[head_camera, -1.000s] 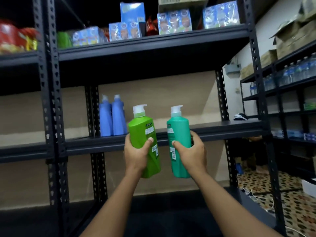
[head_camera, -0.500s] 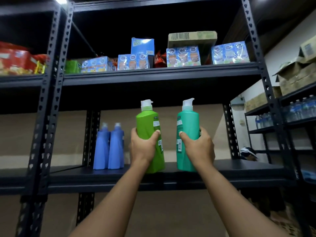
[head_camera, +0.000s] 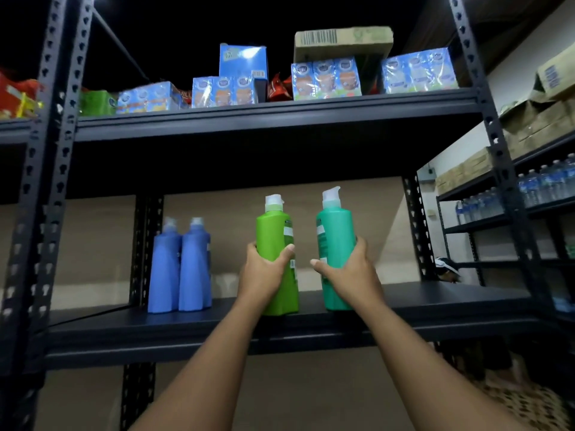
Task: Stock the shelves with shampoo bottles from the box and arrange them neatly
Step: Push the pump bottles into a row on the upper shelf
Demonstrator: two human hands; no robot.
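My left hand (head_camera: pixel 264 273) grips a light green pump bottle (head_camera: pixel 273 231), whose base touches the dark middle shelf (head_camera: pixel 435 300). My right hand (head_camera: pixel 350 273) grips a teal pump bottle (head_camera: pixel 337 231), upright, its base at the shelf surface just right of the green one. Two blue bottles (head_camera: pixel 179 265) stand side by side on the same shelf, to the left of my hands. The box of bottles is out of view.
The upper shelf (head_camera: pixel 280 118) carries blue carton packs (head_camera: pixel 325 79), a cardboard box (head_camera: pixel 342 40) and red snack bags (head_camera: pixel 15 98). Steel uprights (head_camera: pixel 485 126) frame the bay. A second rack at right holds water bottles (head_camera: pixel 544 185) and cartons.
Both hands lifted the two bottles from below shelf level up onto the middle shelf and pushed them inward. My view tilted upward.
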